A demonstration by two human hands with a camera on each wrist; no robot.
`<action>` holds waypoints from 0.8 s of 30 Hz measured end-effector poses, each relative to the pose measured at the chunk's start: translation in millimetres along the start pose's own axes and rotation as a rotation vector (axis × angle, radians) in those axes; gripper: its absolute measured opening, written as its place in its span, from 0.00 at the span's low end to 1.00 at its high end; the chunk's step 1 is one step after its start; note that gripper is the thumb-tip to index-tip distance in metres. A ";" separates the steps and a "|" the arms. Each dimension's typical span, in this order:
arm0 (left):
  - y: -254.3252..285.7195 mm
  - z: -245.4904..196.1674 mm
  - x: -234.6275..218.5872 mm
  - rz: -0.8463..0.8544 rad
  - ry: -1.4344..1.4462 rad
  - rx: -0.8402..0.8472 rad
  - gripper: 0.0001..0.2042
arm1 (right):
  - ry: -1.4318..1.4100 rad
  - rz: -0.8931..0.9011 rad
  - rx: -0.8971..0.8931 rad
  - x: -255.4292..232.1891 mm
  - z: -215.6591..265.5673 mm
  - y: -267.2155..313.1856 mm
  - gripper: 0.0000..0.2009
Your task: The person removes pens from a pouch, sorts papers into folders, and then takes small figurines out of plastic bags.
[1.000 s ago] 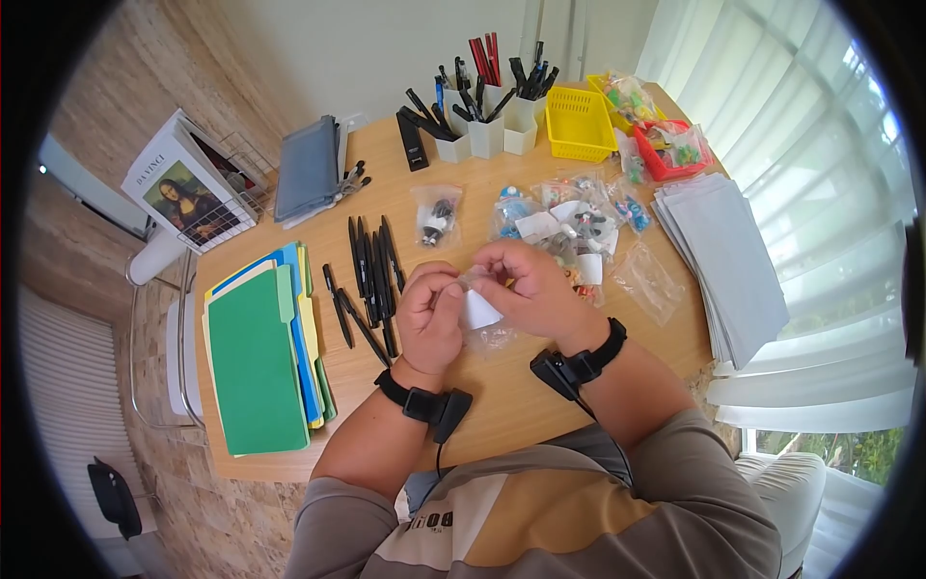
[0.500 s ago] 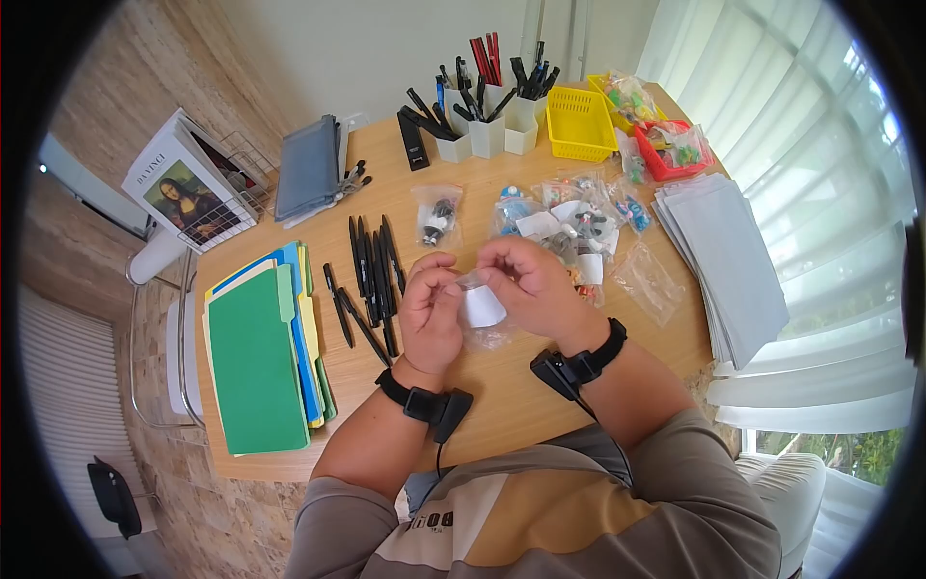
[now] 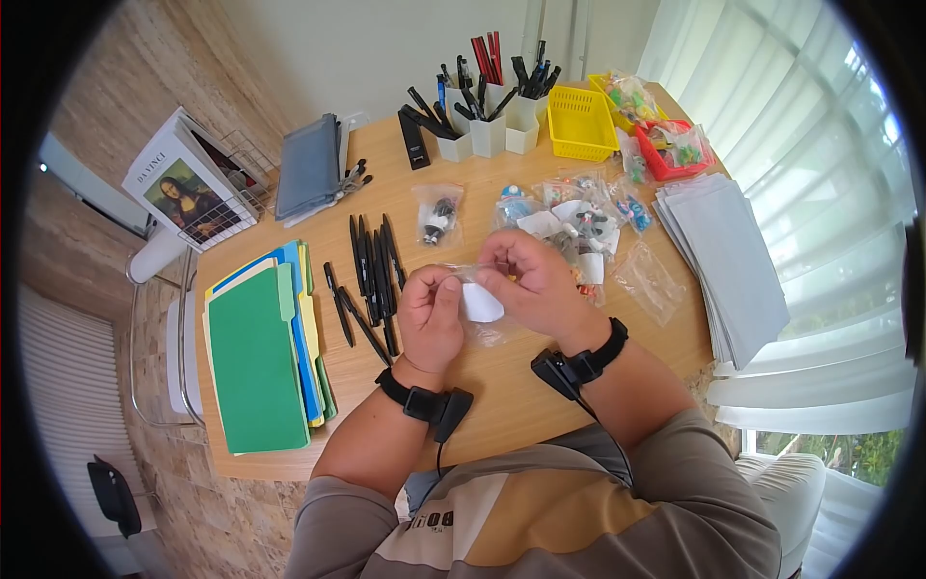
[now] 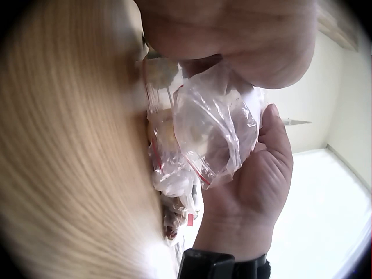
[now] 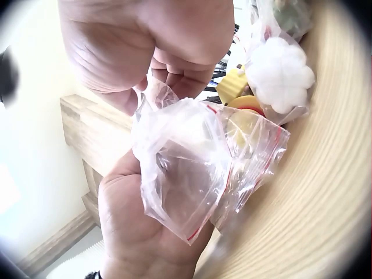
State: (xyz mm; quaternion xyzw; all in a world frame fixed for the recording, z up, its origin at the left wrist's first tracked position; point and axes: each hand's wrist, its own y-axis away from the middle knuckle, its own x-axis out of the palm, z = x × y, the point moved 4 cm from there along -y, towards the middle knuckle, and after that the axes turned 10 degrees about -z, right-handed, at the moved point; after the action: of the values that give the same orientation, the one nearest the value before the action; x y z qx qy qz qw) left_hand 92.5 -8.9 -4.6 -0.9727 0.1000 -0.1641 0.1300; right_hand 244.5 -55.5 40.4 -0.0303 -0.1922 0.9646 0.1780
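Observation:
Both hands are close together over the table in front of the body. In the head view, my left hand (image 3: pixel 431 314) pinches the left side of a clear plastic zip bag (image 3: pixel 488 334) between thumb and fingers. My right hand (image 3: pixel 531 288) pinches the bag's top from the other side. A small white paper (image 3: pixel 481 303) shows at the bag, between the two thumbs. The crinkled bag (image 4: pixel 215 125) with its red zip line hangs from the fingers in the left wrist view. The right wrist view shows the same bag (image 5: pixel 180 174) below the right palm.
Black pens (image 3: pixel 371 265) lie left of the hands, beside stacked folders (image 3: pixel 256 367). A bagged black-and-white item (image 3: pixel 439 220) and several bagged small toys (image 3: pixel 584 227) lie beyond. Pen holders (image 3: pixel 487 137), a yellow basket (image 3: pixel 580 125) and grey envelopes (image 3: pixel 723 261) stand or lie around.
The white paper was tilted and partly covered a second ago; it turned to show more of its face. The fingers have shifted slightly along the bag's top, both hands staying in place.

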 end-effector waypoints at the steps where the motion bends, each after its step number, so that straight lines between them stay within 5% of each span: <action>1: 0.1 1.3 -0.3 -0.010 -0.004 0.001 0.05 | 0.086 0.011 0.005 -0.1 0.7 0.1 0.08; 8: 0.3 -4.8 4.4 -0.086 0.034 0.032 0.08 | 0.145 -0.031 -0.093 -1.4 -0.9 -0.6 0.05; 11: -0.1 -9.4 7.5 -0.030 0.089 -0.102 0.09 | 0.045 -0.025 -0.075 -2.1 -4.2 -0.1 0.06; 16: -3.0 1.2 -1.1 -0.079 0.080 -0.041 0.08 | -0.103 0.103 -0.052 4.5 -7.5 5.0 0.27; 24: -9.5 11.9 -10.1 -0.175 0.217 -0.065 0.06 | 0.031 0.129 0.033 5.4 -11.0 5.8 0.31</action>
State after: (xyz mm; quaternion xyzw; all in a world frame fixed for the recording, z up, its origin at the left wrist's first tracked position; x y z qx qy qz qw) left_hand 88.7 5.1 -15.7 -0.9580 0.0334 -0.2758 0.0720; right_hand 239.0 -54.7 28.0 -0.0548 -0.1711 0.9765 0.1187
